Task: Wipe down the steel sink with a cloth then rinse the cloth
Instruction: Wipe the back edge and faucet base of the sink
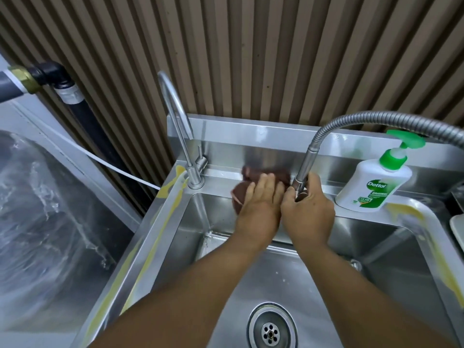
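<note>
A dark brown cloth (241, 190) lies on the back ledge of the steel sink (173, 237), partly hanging over the basin's far rim. My left hand (261, 204) presses flat on the cloth with straight fingers and covers most of it. My right hand (307, 212) grips the lower end of the flexible steel spray hose (305, 167), holding it just right of the cloth. The drain (270, 331) shows at the basin bottom, near me.
A thin gooseneck tap (180, 126) stands at the sink's back left corner. A white and green soap pump bottle (371, 182) sits on the back ledge at right. Yellowish residue streaks the sink's left and right rims. A plastic-wrapped steel unit (50, 222) stands left.
</note>
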The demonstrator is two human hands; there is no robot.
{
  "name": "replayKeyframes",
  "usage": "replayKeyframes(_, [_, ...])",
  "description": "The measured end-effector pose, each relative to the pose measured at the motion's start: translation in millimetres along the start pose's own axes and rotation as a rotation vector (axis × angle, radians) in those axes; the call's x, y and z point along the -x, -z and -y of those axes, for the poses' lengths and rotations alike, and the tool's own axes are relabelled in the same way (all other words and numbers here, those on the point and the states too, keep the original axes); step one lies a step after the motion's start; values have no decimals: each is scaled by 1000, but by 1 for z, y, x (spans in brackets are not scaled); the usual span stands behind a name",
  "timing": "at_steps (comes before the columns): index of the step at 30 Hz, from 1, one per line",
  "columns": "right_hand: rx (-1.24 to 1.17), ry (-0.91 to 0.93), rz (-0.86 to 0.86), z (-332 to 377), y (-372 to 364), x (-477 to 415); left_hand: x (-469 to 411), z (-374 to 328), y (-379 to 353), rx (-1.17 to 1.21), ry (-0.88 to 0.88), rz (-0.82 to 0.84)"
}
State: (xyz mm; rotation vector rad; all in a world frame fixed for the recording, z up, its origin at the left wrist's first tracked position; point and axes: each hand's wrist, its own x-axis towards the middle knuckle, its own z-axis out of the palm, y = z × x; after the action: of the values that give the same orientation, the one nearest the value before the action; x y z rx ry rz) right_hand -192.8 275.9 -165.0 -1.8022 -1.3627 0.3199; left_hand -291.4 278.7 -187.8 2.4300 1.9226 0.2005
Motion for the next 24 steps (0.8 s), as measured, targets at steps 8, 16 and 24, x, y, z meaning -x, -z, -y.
replayKeyframes(8, [-4, -4, 2, -1, -1, 2, 30, 91, 1, -239, 52, -151])
replayKeyframes(16, [12, 1, -22, -2, -5, 3, -5, 27, 3, -131, 319, -42])
replayKeyframes(24, [-6, 11, -6, -2, -3, 2, 8, 26, -7, -84, -159, -50])
